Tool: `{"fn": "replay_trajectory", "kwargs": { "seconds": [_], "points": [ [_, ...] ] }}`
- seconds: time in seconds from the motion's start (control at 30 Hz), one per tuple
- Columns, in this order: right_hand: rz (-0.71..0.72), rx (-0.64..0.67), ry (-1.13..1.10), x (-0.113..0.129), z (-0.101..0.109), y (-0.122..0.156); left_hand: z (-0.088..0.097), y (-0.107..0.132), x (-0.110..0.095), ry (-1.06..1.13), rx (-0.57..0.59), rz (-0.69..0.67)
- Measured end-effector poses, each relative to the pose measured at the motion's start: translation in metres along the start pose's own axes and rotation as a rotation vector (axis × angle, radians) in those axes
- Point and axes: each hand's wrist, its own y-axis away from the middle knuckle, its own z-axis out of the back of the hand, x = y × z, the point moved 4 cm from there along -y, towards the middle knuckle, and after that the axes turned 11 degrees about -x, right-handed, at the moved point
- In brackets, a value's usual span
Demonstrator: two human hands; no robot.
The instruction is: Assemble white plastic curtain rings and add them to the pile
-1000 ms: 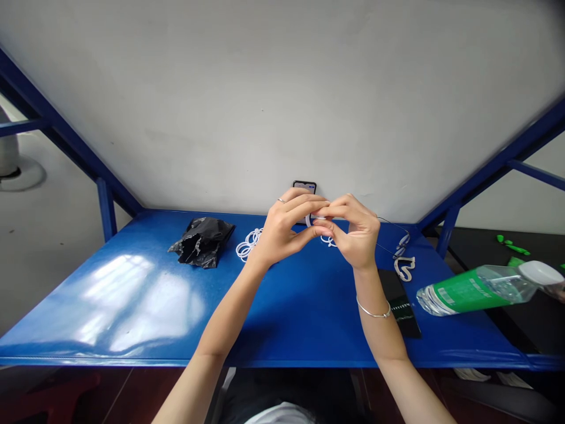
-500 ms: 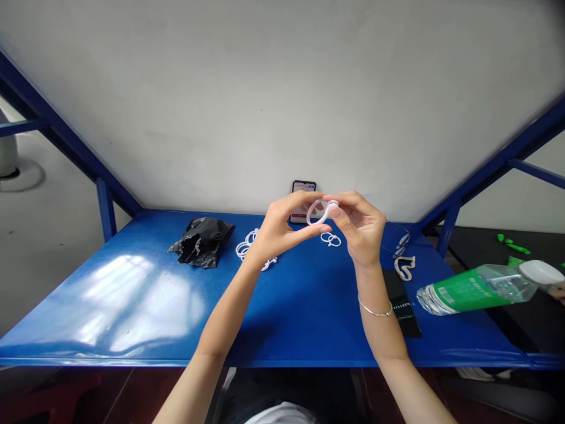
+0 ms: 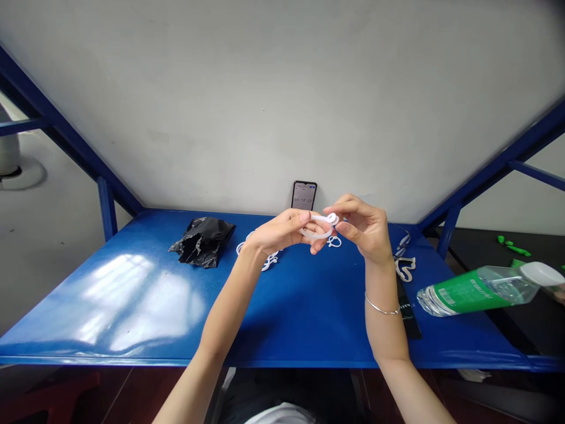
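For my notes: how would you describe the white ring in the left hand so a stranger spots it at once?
On the blue table, find the phone against the wall. Just below it in view, the left hand holds a white ring, the right hand by its looped end. The other white rings lie on the table; this one is held above it.

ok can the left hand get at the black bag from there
Likely yes: the black bag lies beyond the white rings by the left hand, with nothing tall between, though that hand holds a single white ring.
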Motion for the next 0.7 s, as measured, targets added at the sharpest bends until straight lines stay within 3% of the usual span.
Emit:
{"fn": "replay_trajectory", "kwargs": {
  "seconds": [0.2, 0.4, 0.57, 0.7],
  "points": [
    [0.006, -0.006, -0.014, 0.001, -0.003, 0.0, -0.004, -0.002, 0.0, 0.011, -0.107, 0.036],
    [0.003, -0.246, 0.128, -0.004, 0.002, -0.003, -0.004, 0.0, -0.01, -0.184, -0.289, -0.209],
    [0.013, -0.264, 0.208, -0.005, 0.0, -0.003, -0.005, 0.008, -0.021, -0.43, -0.46, -0.402],
    [0.042, -0.236, 0.259, -0.002, -0.002, -0.002, -0.004, 0.012, -0.026, -0.577, -0.531, -0.509]
  ]
}}
